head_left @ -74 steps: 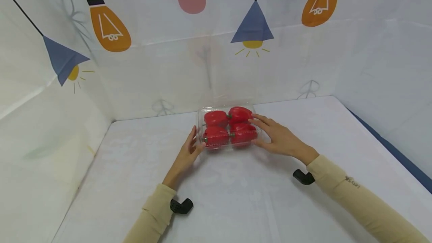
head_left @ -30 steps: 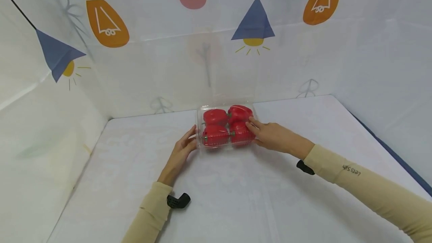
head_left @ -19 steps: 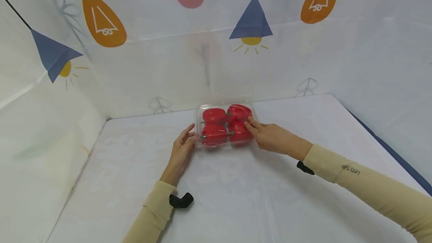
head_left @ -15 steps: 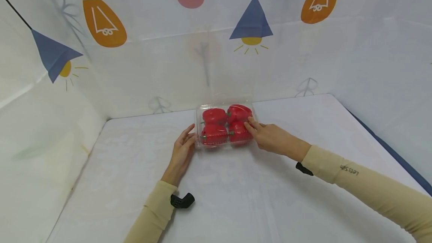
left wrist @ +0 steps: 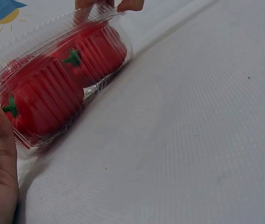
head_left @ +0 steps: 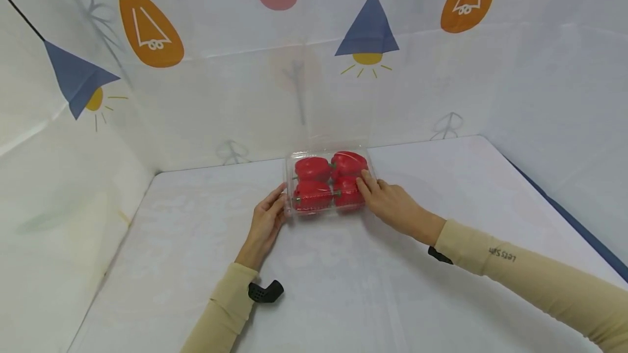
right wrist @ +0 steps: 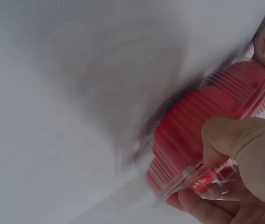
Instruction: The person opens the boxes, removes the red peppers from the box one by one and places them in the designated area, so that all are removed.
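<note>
A clear plastic clamshell box [head_left: 289, 170] with several red bell peppers [head_left: 312, 195] inside sits at the far side of the table, its lid down. My left hand [head_left: 262, 227] is at the box's left end, fingers fairly straight and touching its side; the left wrist view shows a fingertip [left wrist: 1, 119] at the corner by a green stem [left wrist: 11, 107]. At the front right, my right hand [head_left: 396, 208] pinches the box's edge. In the right wrist view its thumb [right wrist: 221, 135] lies on one side of the rim, and its fingers [right wrist: 195, 205] curl round the other.
The table [head_left: 333, 287] has a white cover. Behind the box rises a white curtain [head_left: 235, 102] printed with lamps and bulbs, and more curtain hangs at both sides. A black wrist device [head_left: 266, 291] sticks out at the left cuff, another [head_left: 440, 255] at the right.
My right hand, spread along the box's right end earlier, has moved onto its front right edge and now pinches it. My left thumb has drawn back from the front corner. The box stays about in place.
</note>
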`<state>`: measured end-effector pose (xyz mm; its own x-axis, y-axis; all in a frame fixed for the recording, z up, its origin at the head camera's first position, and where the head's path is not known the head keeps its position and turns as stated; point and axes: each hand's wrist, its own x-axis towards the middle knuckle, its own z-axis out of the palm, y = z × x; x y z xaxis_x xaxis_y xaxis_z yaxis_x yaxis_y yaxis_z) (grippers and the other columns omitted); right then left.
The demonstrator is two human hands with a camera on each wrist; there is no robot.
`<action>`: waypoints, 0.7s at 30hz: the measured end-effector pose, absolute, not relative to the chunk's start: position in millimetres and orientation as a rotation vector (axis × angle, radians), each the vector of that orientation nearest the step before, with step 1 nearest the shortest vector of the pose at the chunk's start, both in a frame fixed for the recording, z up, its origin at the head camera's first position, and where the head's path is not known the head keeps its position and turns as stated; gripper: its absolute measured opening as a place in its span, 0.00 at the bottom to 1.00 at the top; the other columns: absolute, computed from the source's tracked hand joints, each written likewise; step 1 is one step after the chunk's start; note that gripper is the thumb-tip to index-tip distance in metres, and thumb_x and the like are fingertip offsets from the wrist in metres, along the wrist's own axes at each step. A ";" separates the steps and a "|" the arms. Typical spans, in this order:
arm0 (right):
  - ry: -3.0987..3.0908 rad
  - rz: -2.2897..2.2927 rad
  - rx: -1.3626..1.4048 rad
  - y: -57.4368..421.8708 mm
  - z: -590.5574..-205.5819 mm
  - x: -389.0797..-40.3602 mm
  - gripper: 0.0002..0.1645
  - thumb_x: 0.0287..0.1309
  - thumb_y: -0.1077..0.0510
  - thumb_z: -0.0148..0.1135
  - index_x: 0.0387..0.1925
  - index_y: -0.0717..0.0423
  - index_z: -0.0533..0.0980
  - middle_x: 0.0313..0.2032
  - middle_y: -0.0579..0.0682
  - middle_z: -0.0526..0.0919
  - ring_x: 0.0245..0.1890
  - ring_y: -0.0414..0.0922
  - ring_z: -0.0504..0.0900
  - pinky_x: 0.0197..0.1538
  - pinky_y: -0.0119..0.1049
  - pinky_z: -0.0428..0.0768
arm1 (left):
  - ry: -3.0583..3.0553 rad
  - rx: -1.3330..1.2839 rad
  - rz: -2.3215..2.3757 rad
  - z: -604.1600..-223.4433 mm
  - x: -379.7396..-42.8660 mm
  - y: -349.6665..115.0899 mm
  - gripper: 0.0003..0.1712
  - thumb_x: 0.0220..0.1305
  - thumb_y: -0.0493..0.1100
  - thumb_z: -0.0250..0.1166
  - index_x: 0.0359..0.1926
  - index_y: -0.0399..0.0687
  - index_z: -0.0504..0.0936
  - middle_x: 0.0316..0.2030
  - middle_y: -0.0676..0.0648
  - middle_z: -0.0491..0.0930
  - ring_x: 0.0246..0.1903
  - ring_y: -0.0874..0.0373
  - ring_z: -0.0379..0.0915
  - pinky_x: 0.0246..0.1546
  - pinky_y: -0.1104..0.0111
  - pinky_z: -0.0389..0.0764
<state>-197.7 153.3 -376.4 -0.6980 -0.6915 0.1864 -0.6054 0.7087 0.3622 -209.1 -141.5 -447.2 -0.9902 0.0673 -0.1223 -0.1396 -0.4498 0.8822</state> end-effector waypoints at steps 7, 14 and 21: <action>-2.602 -0.381 0.985 152.1 -381.1 -196.6 0.40 0.46 0.65 0.71 0.61 0.69 0.65 0.62 0.67 0.69 0.41 0.58 0.83 0.38 0.42 0.84 | 1.595 -0.091 2.594 -450.5 -209.5 -140.5 0.25 0.68 0.37 0.55 0.65 0.45 0.68 0.37 0.54 0.76 0.28 0.67 0.72 0.27 0.79 0.76; -2.571 -0.380 0.971 152.2 -384.8 -195.5 0.40 0.46 0.65 0.72 0.60 0.69 0.65 0.62 0.66 0.69 0.41 0.57 0.82 0.41 0.42 0.83 | 1.643 -0.038 2.605 -452.5 -209.3 -139.5 0.24 0.68 0.36 0.55 0.65 0.43 0.68 0.37 0.54 0.75 0.25 0.67 0.69 0.23 0.79 0.73; -2.549 -0.377 0.969 153.6 -387.2 -195.8 0.40 0.45 0.64 0.73 0.60 0.68 0.65 0.62 0.65 0.69 0.41 0.56 0.81 0.43 0.42 0.83 | 1.638 -0.022 2.632 -452.0 -209.7 -138.4 0.23 0.68 0.33 0.53 0.64 0.41 0.68 0.36 0.54 0.74 0.25 0.66 0.65 0.21 0.79 0.68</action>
<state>-195.8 153.6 -387.2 -0.6871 -0.6794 0.2576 -0.5756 0.7253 0.3776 -209.7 -138.4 -452.0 -0.9990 0.0278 -0.0340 -0.0427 -0.4409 0.8966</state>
